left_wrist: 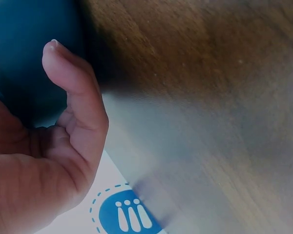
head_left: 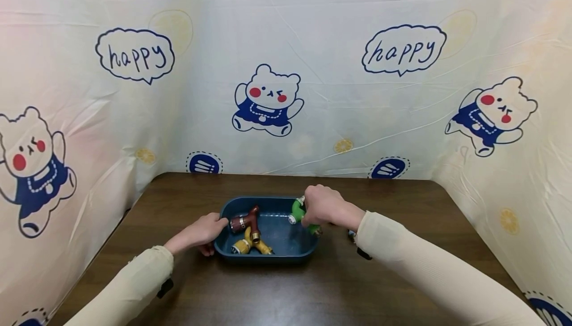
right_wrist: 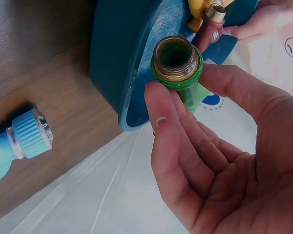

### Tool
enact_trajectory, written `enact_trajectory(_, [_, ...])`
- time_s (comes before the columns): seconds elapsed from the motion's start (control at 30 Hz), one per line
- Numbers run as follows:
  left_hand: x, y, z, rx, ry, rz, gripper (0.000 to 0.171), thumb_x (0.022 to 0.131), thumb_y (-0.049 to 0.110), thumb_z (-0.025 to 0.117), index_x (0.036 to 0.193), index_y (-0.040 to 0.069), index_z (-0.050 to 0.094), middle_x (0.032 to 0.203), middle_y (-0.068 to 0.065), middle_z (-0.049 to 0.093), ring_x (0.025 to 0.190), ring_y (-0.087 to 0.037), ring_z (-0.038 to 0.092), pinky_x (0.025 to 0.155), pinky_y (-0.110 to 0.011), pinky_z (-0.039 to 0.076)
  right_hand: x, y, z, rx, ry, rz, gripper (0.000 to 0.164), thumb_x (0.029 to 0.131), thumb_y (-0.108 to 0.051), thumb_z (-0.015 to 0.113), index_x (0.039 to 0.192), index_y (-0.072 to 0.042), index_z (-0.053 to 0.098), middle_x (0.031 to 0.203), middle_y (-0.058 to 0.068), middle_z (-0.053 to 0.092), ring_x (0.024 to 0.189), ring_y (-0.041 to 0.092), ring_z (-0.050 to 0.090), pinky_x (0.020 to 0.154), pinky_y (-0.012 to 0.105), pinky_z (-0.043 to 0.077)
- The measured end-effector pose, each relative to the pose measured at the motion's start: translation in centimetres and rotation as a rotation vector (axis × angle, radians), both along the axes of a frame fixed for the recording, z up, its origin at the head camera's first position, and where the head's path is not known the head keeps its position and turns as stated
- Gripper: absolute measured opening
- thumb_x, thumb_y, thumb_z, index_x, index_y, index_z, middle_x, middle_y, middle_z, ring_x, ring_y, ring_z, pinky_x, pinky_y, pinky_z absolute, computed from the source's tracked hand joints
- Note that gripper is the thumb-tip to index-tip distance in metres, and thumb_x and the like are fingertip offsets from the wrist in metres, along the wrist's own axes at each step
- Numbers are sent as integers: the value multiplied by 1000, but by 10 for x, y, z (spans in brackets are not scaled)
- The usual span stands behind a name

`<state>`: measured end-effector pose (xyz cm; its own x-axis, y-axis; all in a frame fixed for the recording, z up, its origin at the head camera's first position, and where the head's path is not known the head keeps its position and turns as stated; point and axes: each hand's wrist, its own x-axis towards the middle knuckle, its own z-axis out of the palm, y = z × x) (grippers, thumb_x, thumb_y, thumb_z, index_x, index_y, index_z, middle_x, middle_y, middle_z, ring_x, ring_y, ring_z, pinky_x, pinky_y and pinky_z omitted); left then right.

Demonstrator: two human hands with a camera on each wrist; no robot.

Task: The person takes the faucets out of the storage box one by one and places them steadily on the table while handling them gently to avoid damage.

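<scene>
My right hand [head_left: 325, 205] pinches a green branched pipe fitting [head_left: 297, 211] over the right end of a dark blue tray [head_left: 286, 240]. In the right wrist view, the green fitting's open brass threaded end [right_wrist: 176, 66] faces the camera, between thumb and fingers. My left hand [head_left: 204, 231] grips the tray's left end, its thumb by the rim and its fingers curled against the outer wall. Inside the tray's left half, a dark red fitting [head_left: 241, 223] lies against a yellow fitting [head_left: 243, 246]; both show metal ends.
A light blue fitting with a ribbed collar [right_wrist: 29, 134] lies on the brown wooden table [head_left: 268, 291], right of the tray and mostly hidden by my right wrist in the head view. A printed cloth curtain [head_left: 330, 107] surrounds the table's back and sides.
</scene>
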<state>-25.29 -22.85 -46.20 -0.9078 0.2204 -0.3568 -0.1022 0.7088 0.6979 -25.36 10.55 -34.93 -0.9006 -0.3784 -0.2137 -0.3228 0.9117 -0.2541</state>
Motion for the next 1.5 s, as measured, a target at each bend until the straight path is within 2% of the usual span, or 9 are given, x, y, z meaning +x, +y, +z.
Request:
enact_trajectory(0.13, [-1,-1,-2,8,-12,2,37,112,27,39,120,-5,57,71,-16,66,52,-24,67,49,-36,60,0,4,-1,-2,-4,0,35,84,-22,87,58,-13,65,51,-2,56,46,13,57,43,26,47])
enact_trajectory(0.17, [5,5,11,-3,-34,26,36,112,25,40,119,-6,57,71,-17,66,53,-25,67,50,-37,61,0,5,-1,-3,-7,-1,35,84,-22,87,58,-13,65,50,-2,56,45,13,56,43,26,47])
enact_trajectory(0.2, [3,3,7,0,-35,10,38,112,26,39,119,-7,56,71,-17,65,53,-25,67,50,-36,61,0,6,-1,-1,-7,-2,35,83,-22,87,57,-13,65,50,-2,56,45,13,56,43,25,46])
enact_trajectory(0.37, [-1,-1,4,6,-35,-23,40,112,28,39,119,-9,54,71,-18,65,54,-25,69,50,-36,61,-1,9,-1,-3,-7,-11,34,84,-23,87,59,-13,66,51,-1,58,46,13,56,44,25,47])
enact_trajectory(0.67, [11,13,15,-26,11,58,33,111,22,38,114,-4,59,67,-16,64,50,-23,66,46,-34,59,-1,17,0,-14,-11,-28,30,84,-21,86,62,-13,68,55,0,62,46,14,62,45,26,51])
enact_trajectory(0.87, [12,13,13,-42,31,59,33,110,22,38,111,-4,59,67,-16,64,49,-22,65,46,-34,59,-2,21,-2,-9,-20,-34,28,84,-20,86,63,-14,69,53,-1,61,45,14,59,43,25,45])
enact_trajectory(1.17, [10,12,10,-24,44,45,33,110,22,37,112,-3,59,67,-15,64,49,-23,66,45,-35,59,-1,27,-1,-3,6,-38,35,84,-18,85,56,-15,64,46,-4,54,43,13,58,41,25,39])
enact_trajectory(1.27, [10,11,10,-26,44,43,33,110,22,38,111,-3,59,66,-15,64,49,-23,66,45,-36,59,-1,29,-2,-15,-1,-46,35,84,-17,84,56,-14,63,45,-4,54,43,13,58,40,24,39])
enact_trajectory(1.5, [10,11,12,-41,38,40,33,110,22,37,110,-3,59,67,-15,64,50,-23,66,46,-35,59,-1,34,-3,-17,-19,-59,27,83,-20,87,63,-14,70,53,-2,63,45,13,62,43,26,48])
